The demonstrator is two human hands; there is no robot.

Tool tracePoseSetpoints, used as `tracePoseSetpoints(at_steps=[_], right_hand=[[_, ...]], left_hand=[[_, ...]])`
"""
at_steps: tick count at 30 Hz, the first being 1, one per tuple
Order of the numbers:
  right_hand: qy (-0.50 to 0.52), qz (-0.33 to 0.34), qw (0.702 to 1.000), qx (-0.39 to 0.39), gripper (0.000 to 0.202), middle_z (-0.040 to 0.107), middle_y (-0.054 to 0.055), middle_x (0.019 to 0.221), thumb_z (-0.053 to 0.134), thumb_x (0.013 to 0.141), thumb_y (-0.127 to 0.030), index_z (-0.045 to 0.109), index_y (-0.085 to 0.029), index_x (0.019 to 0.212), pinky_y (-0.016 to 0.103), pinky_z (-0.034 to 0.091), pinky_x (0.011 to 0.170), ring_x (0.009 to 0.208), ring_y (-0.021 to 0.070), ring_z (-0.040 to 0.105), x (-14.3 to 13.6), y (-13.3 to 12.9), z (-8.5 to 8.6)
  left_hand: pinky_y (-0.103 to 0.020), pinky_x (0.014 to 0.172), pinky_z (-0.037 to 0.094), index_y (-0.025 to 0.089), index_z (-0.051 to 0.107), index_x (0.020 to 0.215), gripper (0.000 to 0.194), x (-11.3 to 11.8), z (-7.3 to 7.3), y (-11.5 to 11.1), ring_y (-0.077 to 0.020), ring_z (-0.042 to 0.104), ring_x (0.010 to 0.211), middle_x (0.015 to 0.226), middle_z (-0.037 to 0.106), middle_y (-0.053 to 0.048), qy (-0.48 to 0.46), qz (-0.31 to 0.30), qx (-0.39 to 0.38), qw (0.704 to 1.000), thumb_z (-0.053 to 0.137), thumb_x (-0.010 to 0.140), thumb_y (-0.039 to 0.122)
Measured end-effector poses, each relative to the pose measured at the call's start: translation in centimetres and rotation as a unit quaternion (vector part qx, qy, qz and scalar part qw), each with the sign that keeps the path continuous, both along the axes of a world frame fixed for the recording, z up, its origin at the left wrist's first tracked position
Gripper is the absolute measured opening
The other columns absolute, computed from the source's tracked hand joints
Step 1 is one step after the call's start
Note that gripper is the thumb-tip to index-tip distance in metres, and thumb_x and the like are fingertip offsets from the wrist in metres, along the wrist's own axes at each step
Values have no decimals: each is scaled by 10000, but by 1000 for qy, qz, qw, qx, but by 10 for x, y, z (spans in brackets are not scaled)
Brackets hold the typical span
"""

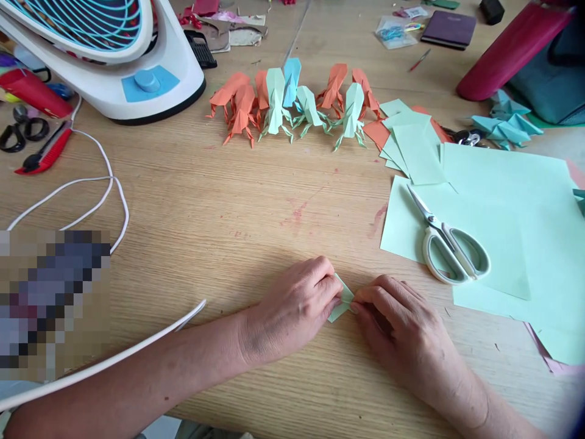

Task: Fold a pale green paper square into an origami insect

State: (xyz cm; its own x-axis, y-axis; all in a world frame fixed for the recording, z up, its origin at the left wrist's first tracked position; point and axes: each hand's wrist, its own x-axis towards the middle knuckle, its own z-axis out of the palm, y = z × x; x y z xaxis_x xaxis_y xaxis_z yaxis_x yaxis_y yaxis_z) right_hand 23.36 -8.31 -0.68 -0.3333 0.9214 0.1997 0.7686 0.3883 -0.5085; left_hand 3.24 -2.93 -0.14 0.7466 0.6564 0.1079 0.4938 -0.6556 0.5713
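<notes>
Between my two hands, low on the wooden table, is a small piece of light green paper (343, 292) with folded edges. My left hand (304, 299) is closed on its left side, fingers bent and covering much of it. At its right tip, my right hand (402, 329) pinches the paper between thumb and forefinger. Scissors with pale handles (450, 244) lie to the right on large light green sheets (503, 201). Further back stand several folded paper figures in orange (242, 113), light green (275, 100) and blue (291, 82).
A white fan (159, 79) stands at back left, its white cable (109, 164) looping over the table. Another white cable (137, 347) crosses above my left forearm. Cut green pieces (418, 152), a dark red bottle (512, 52) and teal folded figures (507, 125) are at back right.
</notes>
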Motion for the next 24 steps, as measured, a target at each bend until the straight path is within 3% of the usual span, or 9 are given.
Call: tracePoseSetpoints(at_steps=[6, 24], right_hand=[[11, -11, 1000, -22, 140, 563, 24, 752, 510, 951, -173, 582, -204, 836, 298, 403, 627, 667, 155, 506, 0, 1, 3], [32, -8, 999, -21, 140, 560, 14, 750, 512, 947, -131, 594, -209, 865, 293, 415, 618, 662, 143, 520, 1, 2, 4]], left_hand=[[-317, 855, 513, 138, 574, 861, 219, 2, -1, -2, -178, 558, 918, 962, 539, -78, 12, 5, 5, 1000, 399, 993, 122], [-324, 821, 524, 143, 555, 858, 119, 7, -1, -2, -176, 565, 883, 989, 550, -82, 7, 39, 4, 999, 472, 942, 126]])
